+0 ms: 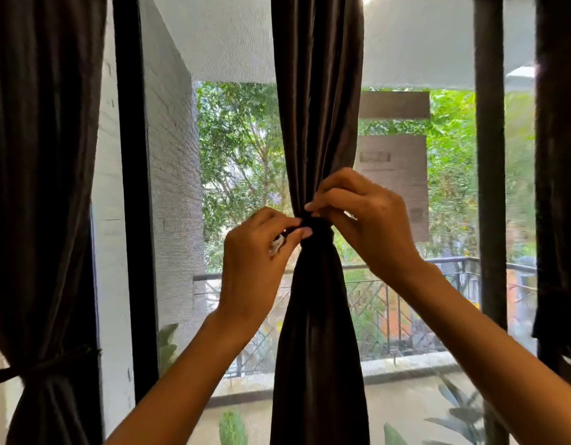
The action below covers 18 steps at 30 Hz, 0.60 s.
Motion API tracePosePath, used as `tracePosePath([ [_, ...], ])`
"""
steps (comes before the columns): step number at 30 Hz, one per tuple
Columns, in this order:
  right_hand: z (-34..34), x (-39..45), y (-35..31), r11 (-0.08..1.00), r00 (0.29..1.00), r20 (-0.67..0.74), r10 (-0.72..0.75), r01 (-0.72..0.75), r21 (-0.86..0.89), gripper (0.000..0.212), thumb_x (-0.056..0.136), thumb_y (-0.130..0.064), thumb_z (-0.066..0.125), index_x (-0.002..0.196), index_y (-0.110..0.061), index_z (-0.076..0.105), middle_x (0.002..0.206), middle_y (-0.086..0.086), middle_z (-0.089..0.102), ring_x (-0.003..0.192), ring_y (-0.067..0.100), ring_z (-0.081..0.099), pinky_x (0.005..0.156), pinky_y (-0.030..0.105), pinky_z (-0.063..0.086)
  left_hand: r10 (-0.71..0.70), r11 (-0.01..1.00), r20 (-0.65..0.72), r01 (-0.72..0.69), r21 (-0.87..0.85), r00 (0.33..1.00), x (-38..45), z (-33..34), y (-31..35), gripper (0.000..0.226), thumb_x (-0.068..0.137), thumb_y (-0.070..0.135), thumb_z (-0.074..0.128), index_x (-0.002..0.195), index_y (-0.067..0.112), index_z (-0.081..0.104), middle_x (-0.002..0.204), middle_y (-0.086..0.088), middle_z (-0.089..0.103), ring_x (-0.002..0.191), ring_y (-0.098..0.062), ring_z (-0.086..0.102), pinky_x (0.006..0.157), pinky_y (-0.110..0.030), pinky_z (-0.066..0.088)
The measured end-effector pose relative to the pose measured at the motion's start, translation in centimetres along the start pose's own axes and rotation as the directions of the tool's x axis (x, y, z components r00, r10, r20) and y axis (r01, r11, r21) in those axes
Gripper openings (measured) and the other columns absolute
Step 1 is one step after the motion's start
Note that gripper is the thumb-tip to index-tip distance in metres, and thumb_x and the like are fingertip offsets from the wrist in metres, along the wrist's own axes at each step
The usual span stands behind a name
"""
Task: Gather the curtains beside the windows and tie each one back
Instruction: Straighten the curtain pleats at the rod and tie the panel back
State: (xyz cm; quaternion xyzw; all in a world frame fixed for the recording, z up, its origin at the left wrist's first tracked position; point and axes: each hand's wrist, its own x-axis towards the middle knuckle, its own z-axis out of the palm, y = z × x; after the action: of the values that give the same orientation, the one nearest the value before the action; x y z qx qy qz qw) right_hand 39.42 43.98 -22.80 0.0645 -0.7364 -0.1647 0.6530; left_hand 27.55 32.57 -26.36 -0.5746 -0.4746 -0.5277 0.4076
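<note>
A dark brown curtain [319,123] hangs in the middle of the window, gathered into a narrow waist by a dark tie-back band [319,231]. My left hand [258,252] pinches the band's left end between thumb and fingers. My right hand [364,216] pinches the band at its top from the right side. At the far left a second dark curtain [43,187] hangs gathered, with a tie-back [49,364] wrapped low around it. A third dark curtain [560,187] shows at the right edge; its lower part is cut off.
A black window frame post [133,187] stands left of the middle curtain and another post [491,187] right of it. Behind the mesh screen lie a balcony railing [406,303], trees and a white wall. Green plant leaves [457,412] rise at the bottom.
</note>
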Motion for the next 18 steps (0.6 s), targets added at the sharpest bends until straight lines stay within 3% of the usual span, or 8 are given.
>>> tracePosePath([
  [4,0.3,0.0,0.0,0.999,0.988,-0.152,-0.017,0.009,-0.053,0.009,0.082,-0.014,0.071,0.075,-0.01,0.074,0.087,0.002,0.068,0.081,0.019,0.058,0.063,0.026,0.045,-0.034,0.997,0.006,0.035,-0.063,0.999,0.5,-0.1,0.2,0.024,0.072,0.029,0.081,0.085,0.011,0.071,0.08,0.003,0.067,0.073,-0.007,0.062,0.063,-0.03,0.052],
  [6,0.5,-0.5,0.2,0.999,0.985,-0.173,0.011,-0.02,-0.048,0.007,0.08,-0.013,0.074,0.074,-0.01,0.073,0.085,0.003,0.066,0.077,0.02,0.059,0.06,0.03,0.046,-0.012,1.0,0.019,0.013,-0.022,1.0,0.4,0.1,0.2,0.019,0.075,0.025,0.078,0.086,0.011,0.07,0.082,0.003,0.066,0.074,-0.008,0.062,0.064,-0.032,0.051],
  [10,1.6,-2.9,0.6,0.99,0.981,-0.141,0.136,-0.128,0.062,0.002,0.081,-0.007,0.075,0.083,-0.007,0.074,0.089,0.005,0.068,0.075,0.016,0.064,0.059,0.034,0.051,0.068,0.997,0.051,-0.07,0.029,0.996,0.1,0.3,0.1,0.012,0.083,0.021,0.069,0.088,0.01,0.069,0.083,0.002,0.064,0.073,-0.009,0.061,0.064,-0.029,0.048],
  [14,2.5,-4.9,0.0,0.971,0.978,-0.116,0.173,-0.15,0.185,0.018,0.085,-0.002,0.067,0.102,-0.004,0.072,0.105,0.009,0.067,0.096,0.014,0.064,0.081,0.021,0.051,0.1,0.994,0.057,-0.103,0.042,0.993,0.0,0.4,0.1,0.013,0.085,0.021,0.067,0.09,0.009,0.069,0.085,0.002,0.065,0.076,-0.008,0.061,0.067,-0.026,0.049],
  [18,3.0,-6.1,-0.2,0.955,0.979,-0.024,0.202,-0.192,0.226,0.032,0.087,-0.02,0.062,0.116,-0.009,0.067,0.122,0.004,0.064,0.115,0.017,0.06,0.093,0.036,0.05,0.103,0.994,0.061,-0.104,0.018,0.993,0.0,0.3,-0.2,0.01,0.085,0.019,0.068,0.091,0.01,0.07,0.086,0.003,0.065,0.079,-0.004,0.061,0.07,-0.021,0.049],
])
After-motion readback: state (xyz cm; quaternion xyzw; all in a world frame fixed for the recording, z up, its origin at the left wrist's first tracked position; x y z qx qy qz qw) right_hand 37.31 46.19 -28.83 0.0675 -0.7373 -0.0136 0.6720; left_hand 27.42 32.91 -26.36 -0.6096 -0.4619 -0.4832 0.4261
